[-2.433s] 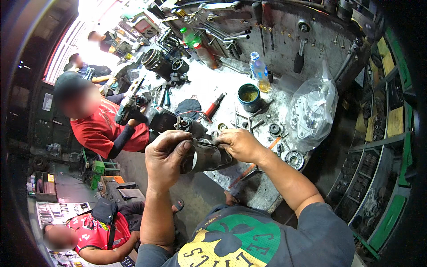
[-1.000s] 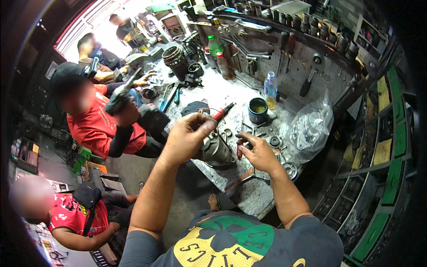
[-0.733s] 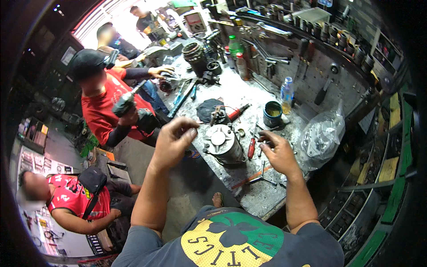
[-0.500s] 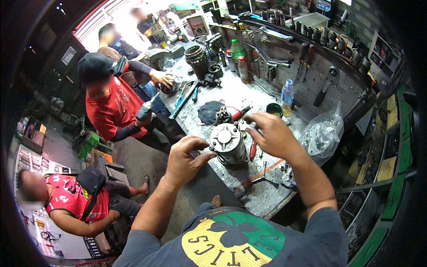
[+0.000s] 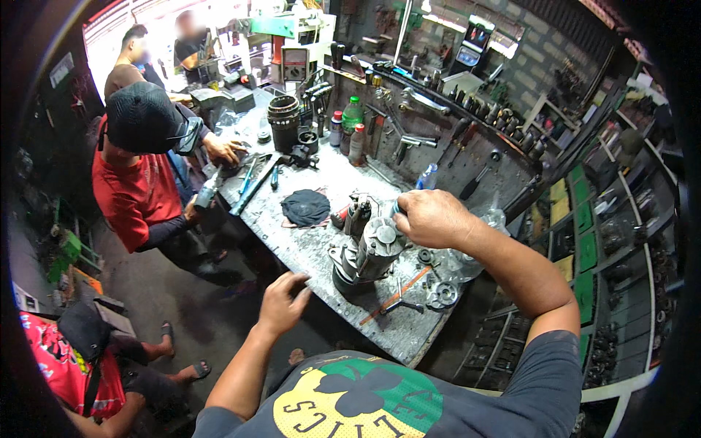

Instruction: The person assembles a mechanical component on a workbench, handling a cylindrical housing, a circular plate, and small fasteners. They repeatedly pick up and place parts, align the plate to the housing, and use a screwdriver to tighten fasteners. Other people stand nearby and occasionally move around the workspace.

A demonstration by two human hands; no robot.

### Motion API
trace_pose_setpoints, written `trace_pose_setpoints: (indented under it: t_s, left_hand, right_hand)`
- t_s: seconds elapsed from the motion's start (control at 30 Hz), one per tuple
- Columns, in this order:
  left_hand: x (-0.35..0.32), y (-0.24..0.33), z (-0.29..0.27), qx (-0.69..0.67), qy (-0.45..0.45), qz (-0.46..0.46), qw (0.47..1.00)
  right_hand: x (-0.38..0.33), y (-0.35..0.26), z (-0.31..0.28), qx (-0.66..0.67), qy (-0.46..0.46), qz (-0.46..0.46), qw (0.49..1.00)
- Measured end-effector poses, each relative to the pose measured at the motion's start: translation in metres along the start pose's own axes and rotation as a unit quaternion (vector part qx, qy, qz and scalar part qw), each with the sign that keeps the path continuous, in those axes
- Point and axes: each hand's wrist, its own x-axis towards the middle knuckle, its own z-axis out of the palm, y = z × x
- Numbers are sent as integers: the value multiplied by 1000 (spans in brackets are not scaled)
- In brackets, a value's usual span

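Note:
A grey metal starter motor [image 5: 382, 244] stands on end near the front edge of the workbench [image 5: 321, 252], its round ribbed cap facing up. My right hand [image 5: 437, 219] is beside the cap, fingers curled together. Something teal shows at its fingertips, but the hand mostly hides it. My left hand [image 5: 285, 303] hangs in the air left of the motor, past the bench edge, with thumb and fingers apart and nothing in them. A black cloth [image 5: 307, 209] lies behind the motor. To the front right are a T-handled wrench [image 5: 401, 305] and a round metal part [image 5: 442, 295].
A clear plastic bag [image 5: 467, 264] lies right of the motor. Bottles [image 5: 352, 117] and a large black cylinder [image 5: 283, 123] stand farther back. Tools hang along the back panel [image 5: 438, 124]. At left, a co-worker in red [image 5: 135, 201] holds a grey tool [image 5: 209, 191]; another person sits lower left.
My view has turned to the right. The left hand has drawn away from the motor's cap toward me. The right hand's fingers have closed beside the cap.

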Motion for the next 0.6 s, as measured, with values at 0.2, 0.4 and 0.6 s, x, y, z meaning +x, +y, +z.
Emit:
trace_pose_setpoints:
  t_s: [0.2, 0.4, 0.6]
  left_hand:
    - [-228, -231, -21, 165, -167, -409, 882]
    - [-486, -299, -87, 164, -378, -590, 694]
    - [-519, -311, -92, 137, -364, -688, 613]
  right_hand:
    - [10, -22, -2, 28, -82, 176, 981]
    - [14, -42, 0, -58, -57, 171, 982]
    - [17, -51, -11, -43, -76, 235, 968]
